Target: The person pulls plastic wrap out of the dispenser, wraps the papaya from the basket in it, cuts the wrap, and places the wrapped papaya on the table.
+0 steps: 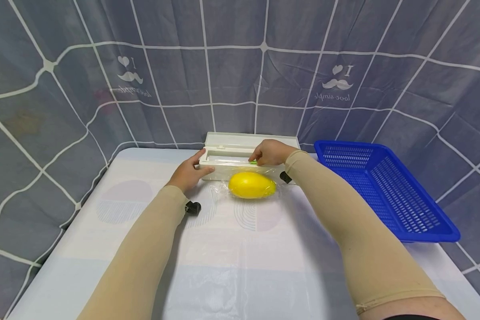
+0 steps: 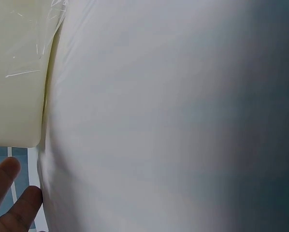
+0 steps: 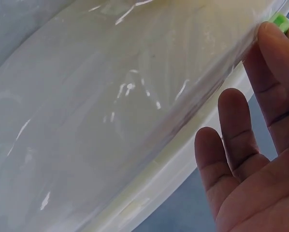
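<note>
One white box stands lid-up, left fingers spread against it, right fingers pinching its green tab.

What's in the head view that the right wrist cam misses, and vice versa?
Head only: the blue basket, the right sleeve, and the full outline of the yellow item.

Right wrist only: the palm side of the right hand, with its two outer fingers clear of the green piece.

Both: that hand pinching the green piece, the white box and clear film.
</note>
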A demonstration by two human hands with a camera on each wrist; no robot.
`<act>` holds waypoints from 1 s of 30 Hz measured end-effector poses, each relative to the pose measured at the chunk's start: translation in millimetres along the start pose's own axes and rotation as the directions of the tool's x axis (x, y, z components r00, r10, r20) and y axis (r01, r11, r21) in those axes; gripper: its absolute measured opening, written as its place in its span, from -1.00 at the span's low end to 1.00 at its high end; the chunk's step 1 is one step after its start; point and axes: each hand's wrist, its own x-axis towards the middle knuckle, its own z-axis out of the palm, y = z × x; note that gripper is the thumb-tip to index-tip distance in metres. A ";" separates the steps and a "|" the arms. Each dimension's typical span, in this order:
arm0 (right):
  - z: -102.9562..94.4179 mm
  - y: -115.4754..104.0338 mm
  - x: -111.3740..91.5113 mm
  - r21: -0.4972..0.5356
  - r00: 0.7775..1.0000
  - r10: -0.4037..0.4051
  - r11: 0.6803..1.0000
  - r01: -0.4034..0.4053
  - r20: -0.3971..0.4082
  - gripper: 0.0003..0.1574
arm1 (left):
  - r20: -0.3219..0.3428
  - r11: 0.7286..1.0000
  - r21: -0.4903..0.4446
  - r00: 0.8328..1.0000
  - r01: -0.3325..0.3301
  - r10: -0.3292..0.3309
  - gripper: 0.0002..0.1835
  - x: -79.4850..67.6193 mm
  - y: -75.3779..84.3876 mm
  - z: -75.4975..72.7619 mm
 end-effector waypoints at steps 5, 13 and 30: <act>-1.9 1.1 -5.3 0.006 1.000 0.009 1.000 -0.009 0.001 -0.60 | 0.005 1.000 -0.007 1.000 0.000 0.001 -0.05 -0.4 1.5 0.3; -4.2 9.2 -10.7 -0.005 0.999 0.029 1.000 -0.029 0.013 -0.61 | 0.002 1.000 -0.002 1.000 0.014 -0.014 -0.06 1.4 0.1 1.0; -13.2 41.3 -35.9 -0.008 0.996 0.087 0.996 -0.087 0.021 -0.64 | 0.007 1.000 0.004 1.000 0.002 -0.002 -0.03 7.1 -6.1 1.7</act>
